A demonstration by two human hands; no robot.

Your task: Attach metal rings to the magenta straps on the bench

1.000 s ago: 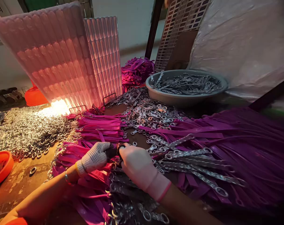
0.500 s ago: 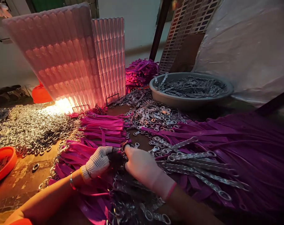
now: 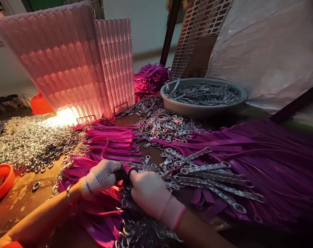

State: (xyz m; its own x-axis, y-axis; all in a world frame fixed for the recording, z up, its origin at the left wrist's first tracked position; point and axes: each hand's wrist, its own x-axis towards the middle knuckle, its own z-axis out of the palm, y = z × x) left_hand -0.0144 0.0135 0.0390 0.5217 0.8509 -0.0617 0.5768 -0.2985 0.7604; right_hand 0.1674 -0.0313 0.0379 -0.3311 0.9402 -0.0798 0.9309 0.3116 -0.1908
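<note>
My left hand [image 3: 101,177], in a white dotted glove with blackened fingertips, is closed in a pinch; what sits in it is hidden. Close against it, my right hand [image 3: 152,196] wears a plain white glove with a pink cuff and grips a small dark ring [image 3: 132,171] between thumb and finger. Magenta straps [image 3: 79,168] with metal rings on their ends lie under and left of my hands. Below my right hand is a dim heap of metal chain strips [image 3: 146,224]. More chain strips [image 3: 210,177] fan out to its right.
Loose metal rings [image 3: 34,141] are heaped at left, beside an orange bowl [image 3: 9,184]. Pink-lit ribbed plastic panels [image 3: 68,58] stand behind, next to a bright glow. A grey basin [image 3: 202,108] holds metal strips. Long purple straps [image 3: 275,165] spread along the right.
The whole view has shifted, so most things sit slightly further left. My hands stay close together, and the dark ring at my right fingertips shows more clearly.
</note>
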